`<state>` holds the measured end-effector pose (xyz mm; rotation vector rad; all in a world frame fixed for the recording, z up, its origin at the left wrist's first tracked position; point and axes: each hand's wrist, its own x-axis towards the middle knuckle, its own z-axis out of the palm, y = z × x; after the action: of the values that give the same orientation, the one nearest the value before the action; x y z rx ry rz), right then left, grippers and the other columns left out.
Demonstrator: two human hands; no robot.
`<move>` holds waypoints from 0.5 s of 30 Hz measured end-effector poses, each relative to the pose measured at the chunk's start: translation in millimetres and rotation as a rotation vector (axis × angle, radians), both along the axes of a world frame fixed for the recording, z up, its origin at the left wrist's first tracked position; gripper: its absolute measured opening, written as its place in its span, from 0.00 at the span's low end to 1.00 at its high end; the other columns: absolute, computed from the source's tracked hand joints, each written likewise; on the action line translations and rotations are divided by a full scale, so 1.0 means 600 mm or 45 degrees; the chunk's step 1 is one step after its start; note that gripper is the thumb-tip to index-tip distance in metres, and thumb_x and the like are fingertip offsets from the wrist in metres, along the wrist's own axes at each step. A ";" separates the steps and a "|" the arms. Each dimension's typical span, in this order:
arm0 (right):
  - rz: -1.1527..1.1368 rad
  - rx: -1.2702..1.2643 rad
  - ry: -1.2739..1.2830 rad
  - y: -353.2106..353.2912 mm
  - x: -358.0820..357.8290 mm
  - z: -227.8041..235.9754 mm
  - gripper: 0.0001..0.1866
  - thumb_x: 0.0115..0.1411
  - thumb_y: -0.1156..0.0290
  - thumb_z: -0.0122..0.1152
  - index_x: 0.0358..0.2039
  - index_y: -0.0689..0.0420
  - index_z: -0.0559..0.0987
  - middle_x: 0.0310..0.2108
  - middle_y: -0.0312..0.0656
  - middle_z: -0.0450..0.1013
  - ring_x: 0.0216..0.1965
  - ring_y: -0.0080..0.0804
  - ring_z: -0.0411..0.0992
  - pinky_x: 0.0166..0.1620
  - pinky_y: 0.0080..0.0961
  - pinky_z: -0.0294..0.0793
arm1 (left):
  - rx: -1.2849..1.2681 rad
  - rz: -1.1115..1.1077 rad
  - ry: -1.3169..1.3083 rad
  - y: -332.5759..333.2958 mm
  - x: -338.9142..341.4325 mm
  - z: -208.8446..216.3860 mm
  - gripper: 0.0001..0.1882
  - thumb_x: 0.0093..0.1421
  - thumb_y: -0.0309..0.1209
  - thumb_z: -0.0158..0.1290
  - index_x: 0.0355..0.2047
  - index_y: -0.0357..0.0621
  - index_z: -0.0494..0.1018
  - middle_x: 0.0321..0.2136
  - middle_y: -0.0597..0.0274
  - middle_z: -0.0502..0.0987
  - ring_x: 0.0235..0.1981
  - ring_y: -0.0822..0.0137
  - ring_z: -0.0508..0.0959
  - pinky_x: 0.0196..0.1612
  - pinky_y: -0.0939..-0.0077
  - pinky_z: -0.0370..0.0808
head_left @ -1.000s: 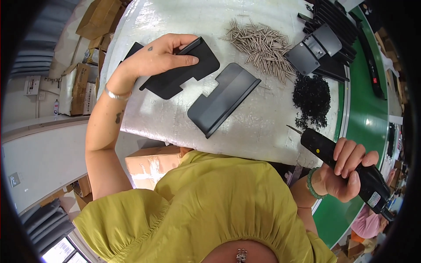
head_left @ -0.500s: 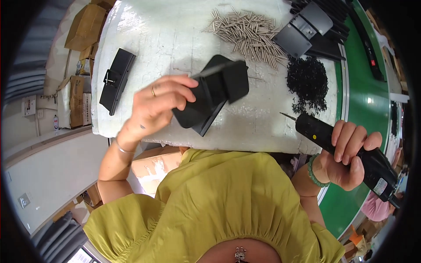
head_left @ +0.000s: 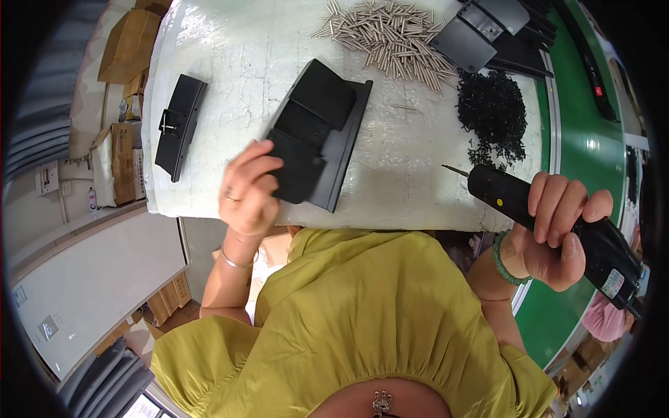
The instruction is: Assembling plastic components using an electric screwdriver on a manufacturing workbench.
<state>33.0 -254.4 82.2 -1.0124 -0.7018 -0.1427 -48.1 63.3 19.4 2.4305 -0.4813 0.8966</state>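
My left hand (head_left: 252,187) grips the near-left edge of a black plastic bracket (head_left: 317,132), a wide piece with two flat plates and a long rail along its right side. It is tilted over the middle of the white-covered table. Around a black electric screwdriver (head_left: 505,200) my right hand (head_left: 563,230) is closed, off the table's right edge. The screwdriver's thin bit points left over the table. Beyond that tip lies a heap of small black screws (head_left: 491,115). Far off in the middle is a pile of silver metal pins (head_left: 397,42).
A narrow black part with a pin across it (head_left: 180,129) lies at the table's left. More black plates (head_left: 481,35) are stacked at the far right. A green surface (head_left: 585,153) runs along the right side. Cardboard boxes (head_left: 132,45) stand at the left.
My left hand has turned the bracket so its rail now faces right, and moved slightly right and nearer. My right hand keeps the screwdriver almost in place.
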 end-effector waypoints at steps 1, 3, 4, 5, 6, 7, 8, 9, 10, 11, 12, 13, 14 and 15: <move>-0.003 -0.004 0.001 -0.003 0.000 0.000 0.17 0.50 0.71 0.54 0.41 0.54 0.64 0.16 0.30 0.61 0.16 0.20 0.60 0.28 0.21 0.61 | 0.003 0.004 0.070 -0.012 -0.006 -0.011 0.07 0.38 0.13 0.50 0.19 0.35 0.67 0.29 0.53 0.76 0.40 0.50 0.78 0.42 0.62 0.77; 0.025 -0.019 -0.007 -0.011 0.002 0.002 0.17 0.49 0.71 0.53 0.41 0.54 0.64 0.16 0.30 0.61 0.16 0.20 0.60 0.28 0.21 0.61 | 0.017 -0.122 0.342 -0.022 -0.017 -0.008 0.07 0.39 0.15 0.51 0.22 0.35 0.70 0.35 0.50 0.74 0.44 0.48 0.76 0.44 0.63 0.76; 0.021 -0.026 -0.005 -0.013 0.002 0.002 0.17 0.49 0.71 0.53 0.41 0.54 0.64 0.16 0.30 0.61 0.16 0.20 0.60 0.28 0.21 0.61 | 0.046 -0.195 0.427 -0.021 -0.020 -0.007 0.08 0.38 0.16 0.51 0.22 0.34 0.70 0.36 0.49 0.74 0.45 0.47 0.75 0.45 0.62 0.76; 0.007 -0.015 0.002 -0.013 0.001 0.001 0.17 0.49 0.71 0.53 0.41 0.54 0.64 0.16 0.30 0.61 0.16 0.20 0.60 0.28 0.21 0.61 | 0.036 -0.206 0.429 -0.016 -0.016 0.005 0.08 0.38 0.16 0.51 0.22 0.34 0.70 0.36 0.49 0.74 0.45 0.47 0.75 0.45 0.62 0.76; -0.007 -0.004 0.008 -0.011 0.001 0.000 0.17 0.49 0.72 0.53 0.40 0.55 0.64 0.16 0.30 0.61 0.16 0.20 0.60 0.28 0.21 0.61 | -0.011 -0.316 0.588 -0.009 -0.010 0.027 0.09 0.37 0.17 0.51 0.23 0.34 0.70 0.37 0.49 0.74 0.47 0.46 0.74 0.46 0.61 0.75; -0.003 -0.010 0.009 -0.009 -0.001 0.003 0.17 0.49 0.72 0.53 0.40 0.55 0.64 0.16 0.30 0.61 0.16 0.20 0.60 0.28 0.21 0.61 | -0.055 -0.416 0.746 0.002 -0.012 0.043 0.10 0.36 0.18 0.51 0.23 0.34 0.71 0.37 0.48 0.73 0.48 0.46 0.73 0.48 0.59 0.74; -0.014 0.033 0.018 -0.004 -0.001 0.004 0.17 0.49 0.72 0.53 0.40 0.55 0.64 0.16 0.30 0.61 0.16 0.20 0.60 0.28 0.21 0.61 | -0.077 -0.528 0.707 0.024 -0.007 0.041 0.13 0.33 0.22 0.51 0.24 0.34 0.71 0.39 0.47 0.72 0.47 0.45 0.73 0.48 0.58 0.72; -0.025 0.076 0.025 0.001 0.000 0.005 0.17 0.49 0.72 0.53 0.40 0.55 0.64 0.16 0.30 0.61 0.15 0.20 0.59 0.28 0.21 0.61 | -0.106 -0.458 0.648 0.029 0.000 0.044 0.14 0.34 0.23 0.53 0.26 0.35 0.71 0.39 0.47 0.72 0.46 0.45 0.73 0.48 0.58 0.73; -0.030 0.059 0.019 0.007 -0.001 0.005 0.17 0.49 0.72 0.53 0.40 0.55 0.64 0.16 0.30 0.61 0.15 0.20 0.59 0.28 0.21 0.61 | -0.145 -0.396 0.588 0.030 0.008 0.046 0.15 0.35 0.25 0.56 0.27 0.35 0.72 0.40 0.46 0.72 0.45 0.46 0.74 0.47 0.59 0.73; -0.036 0.070 0.018 0.011 -0.002 0.006 0.17 0.49 0.72 0.53 0.40 0.55 0.64 0.16 0.30 0.61 0.15 0.20 0.59 0.27 0.21 0.61 | -0.105 -0.116 0.598 0.011 0.023 0.054 0.24 0.36 0.30 0.61 0.36 0.36 0.71 0.42 0.47 0.70 0.44 0.47 0.72 0.45 0.60 0.72; -0.043 0.080 0.017 0.014 -0.003 0.007 0.17 0.49 0.72 0.54 0.40 0.55 0.64 0.15 0.30 0.61 0.15 0.20 0.59 0.27 0.22 0.62 | -0.120 -0.131 0.590 -0.018 0.036 0.059 0.24 0.36 0.30 0.61 0.36 0.36 0.71 0.42 0.47 0.70 0.44 0.47 0.72 0.45 0.60 0.72; -0.026 0.082 0.006 0.014 -0.002 0.009 0.16 0.49 0.72 0.54 0.40 0.55 0.64 0.15 0.31 0.61 0.14 0.20 0.59 0.27 0.22 0.62 | -0.088 0.070 0.702 -0.052 0.048 0.067 0.29 0.36 0.31 0.62 0.41 0.36 0.68 0.44 0.47 0.68 0.45 0.47 0.72 0.45 0.60 0.72; -0.029 0.071 -0.008 0.013 0.000 0.010 0.16 0.49 0.72 0.54 0.40 0.55 0.64 0.15 0.31 0.61 0.14 0.20 0.59 0.27 0.22 0.62 | -0.058 0.269 0.810 -0.076 0.058 0.068 0.34 0.36 0.33 0.64 0.46 0.37 0.66 0.45 0.46 0.67 0.45 0.47 0.71 0.45 0.61 0.72; -0.008 0.054 -0.019 0.011 0.001 0.013 0.16 0.49 0.72 0.54 0.40 0.55 0.64 0.15 0.31 0.61 0.15 0.20 0.59 0.27 0.22 0.62 | 0.100 0.289 0.876 -0.089 0.059 0.063 0.37 0.37 0.30 0.62 0.51 0.39 0.62 0.47 0.47 0.64 0.45 0.47 0.69 0.47 0.62 0.70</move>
<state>33.4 -247.7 89.9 -0.9741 -0.7061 -0.1700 -12.9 10.1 57.0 2.6913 0.0155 0.0787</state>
